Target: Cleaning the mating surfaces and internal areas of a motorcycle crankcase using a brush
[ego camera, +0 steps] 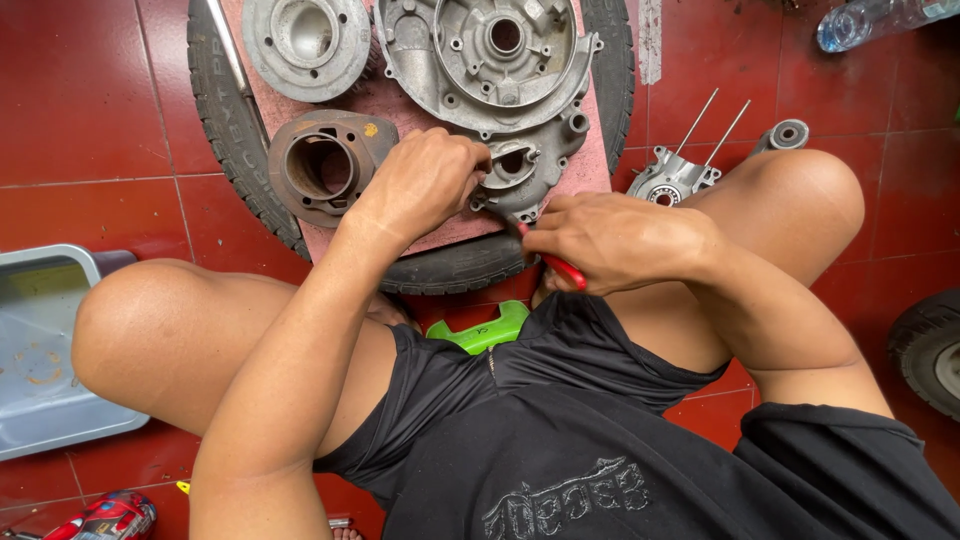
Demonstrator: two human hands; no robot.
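The grey engine casing (pixel 510 70) lies on a tyre (pixel 235 140); the left hand (pixel 425 180) presses its lower edge, fingers curled, while the right hand (pixel 610 240) has its fingers clamped on a red-handled tool (pixel 563 270).

1. The left hand (pixel 425 180) rests on a dull silver-grey cast metal engine casing (pixel 500 80), speckled with darker grime.
2. Just left of that hand stands a rust-brown iron cylinder (pixel 325 165) with a small yellow mark on its flange.
3. The right hand (pixel 610 240) closes around a red-handled tool (pixel 562 270).
4. Under both hands lies a faded pink board (pixel 400 100) on a black ribbed rubber tyre (pixel 235 130).
5. Below the hands sit a bright green plastic piece (pixel 485 330) and black shorts.
6. The floor is glossy red tile (pixel 90 100); far left, a pale grey-blue tray (pixel 40 350).
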